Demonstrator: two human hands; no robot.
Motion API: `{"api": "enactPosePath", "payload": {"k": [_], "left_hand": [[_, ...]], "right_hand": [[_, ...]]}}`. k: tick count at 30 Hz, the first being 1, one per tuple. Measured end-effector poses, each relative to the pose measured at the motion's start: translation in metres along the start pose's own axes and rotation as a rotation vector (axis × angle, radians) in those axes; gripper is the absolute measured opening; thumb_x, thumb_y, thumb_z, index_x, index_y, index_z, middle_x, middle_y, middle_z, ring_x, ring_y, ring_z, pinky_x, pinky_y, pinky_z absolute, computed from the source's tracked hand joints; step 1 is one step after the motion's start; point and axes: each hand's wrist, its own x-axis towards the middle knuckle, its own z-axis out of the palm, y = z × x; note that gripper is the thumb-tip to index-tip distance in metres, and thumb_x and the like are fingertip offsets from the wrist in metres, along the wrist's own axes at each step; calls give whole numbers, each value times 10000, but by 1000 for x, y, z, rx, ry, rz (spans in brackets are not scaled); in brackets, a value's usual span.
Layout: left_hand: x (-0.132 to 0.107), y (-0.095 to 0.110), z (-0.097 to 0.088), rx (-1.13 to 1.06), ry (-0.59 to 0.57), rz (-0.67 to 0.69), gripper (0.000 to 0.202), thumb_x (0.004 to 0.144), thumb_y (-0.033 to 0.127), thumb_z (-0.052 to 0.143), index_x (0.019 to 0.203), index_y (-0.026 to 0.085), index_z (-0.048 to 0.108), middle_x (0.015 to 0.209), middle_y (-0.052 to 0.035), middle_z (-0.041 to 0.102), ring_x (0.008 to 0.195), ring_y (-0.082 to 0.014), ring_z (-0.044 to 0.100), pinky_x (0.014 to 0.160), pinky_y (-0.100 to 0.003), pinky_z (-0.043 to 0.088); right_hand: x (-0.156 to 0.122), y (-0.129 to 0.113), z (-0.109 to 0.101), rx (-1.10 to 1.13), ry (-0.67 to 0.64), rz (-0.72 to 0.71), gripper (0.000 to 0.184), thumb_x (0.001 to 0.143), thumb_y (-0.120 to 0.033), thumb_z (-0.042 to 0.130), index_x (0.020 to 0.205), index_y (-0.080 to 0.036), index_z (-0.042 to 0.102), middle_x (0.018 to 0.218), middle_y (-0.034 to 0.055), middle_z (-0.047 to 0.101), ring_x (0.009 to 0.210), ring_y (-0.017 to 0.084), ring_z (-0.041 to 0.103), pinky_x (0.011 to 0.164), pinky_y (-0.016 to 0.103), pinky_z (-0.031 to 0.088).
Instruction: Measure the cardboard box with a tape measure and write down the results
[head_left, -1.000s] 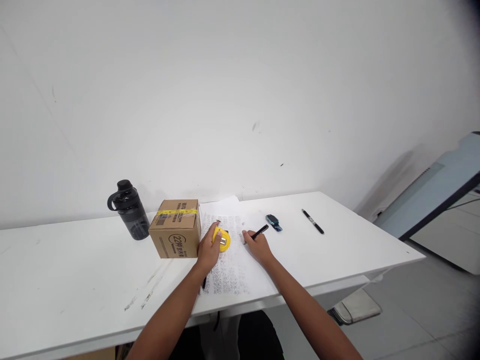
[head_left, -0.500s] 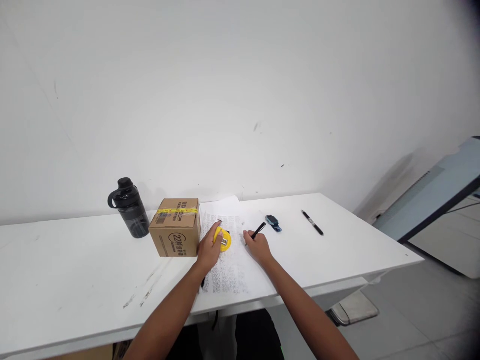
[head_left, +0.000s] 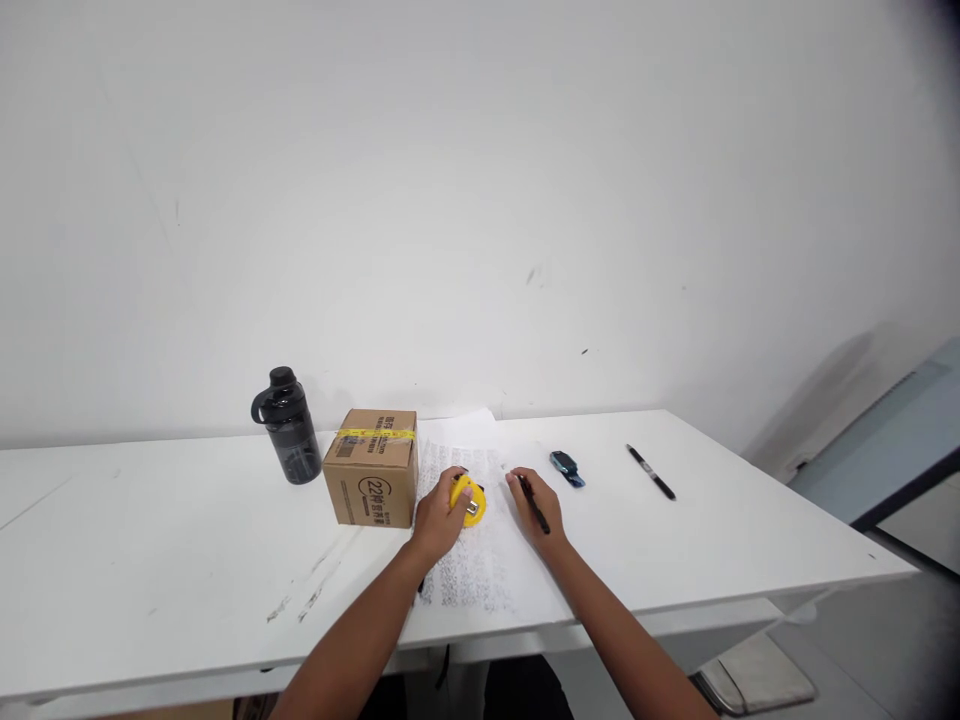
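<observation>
My left hand is closed around a yellow tape measure, its thumb over the case, resting above a sheet of paper covered in dense dark writing. In my right hand is a black pen, lying back across the hand; its tip is hard to make out near the fingertips. That hand rests at the right side of the sheet. Just left of my left hand stands a brown cardboard box with yellow tape across its top.
A dark water bottle stands left of the box, close to the wall. To the right of my hands lie a small dark object with a blue strap, perhaps a watch, and another pen. The white table meets the wall behind.
The pen in my right hand has swung from pointing up and away to lying back over the hand. My left hand keeps the tape measure. The whole view has shifted a little.
</observation>
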Motion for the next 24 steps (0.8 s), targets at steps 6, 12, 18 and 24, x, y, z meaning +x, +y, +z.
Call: {"api": "enactPosePath", "payload": {"k": [6,12,18,24], "left_hand": [[-1,-1,0,28,-12,2,392,888,509,426,1220,329,531,952,23,686,784,-171,626,689,-270,444],[1,-2,1,12,5,-1,419,880,498,444,1253,312,483,888,19,672,751,-164,622,671,-257,438],[1,-1,2,6,-2,-8,590,865,492,472,1410,309,339,880,11,651,721,-160,614,649,-249,441],[0,-1,0,27,-14,23,492,877,483,469,1353,363,462,1046,0,671,887,-186,630,785,-279,462]], "right_hand": [[8,21,10,-63,31,56,447,834,-366,436,1243,-197,499,1093,86,682,1031,244,618,888,381,462],[9,22,11,-44,46,117,453,807,-325,442,1244,-219,497,1113,67,692,1082,236,619,939,387,442],[8,19,8,-29,80,166,451,797,-406,469,1197,-211,539,1057,79,703,1028,249,635,907,383,451],[10,21,7,33,99,188,483,779,-438,504,1197,-200,541,1036,85,708,1013,252,636,901,384,447]]}}
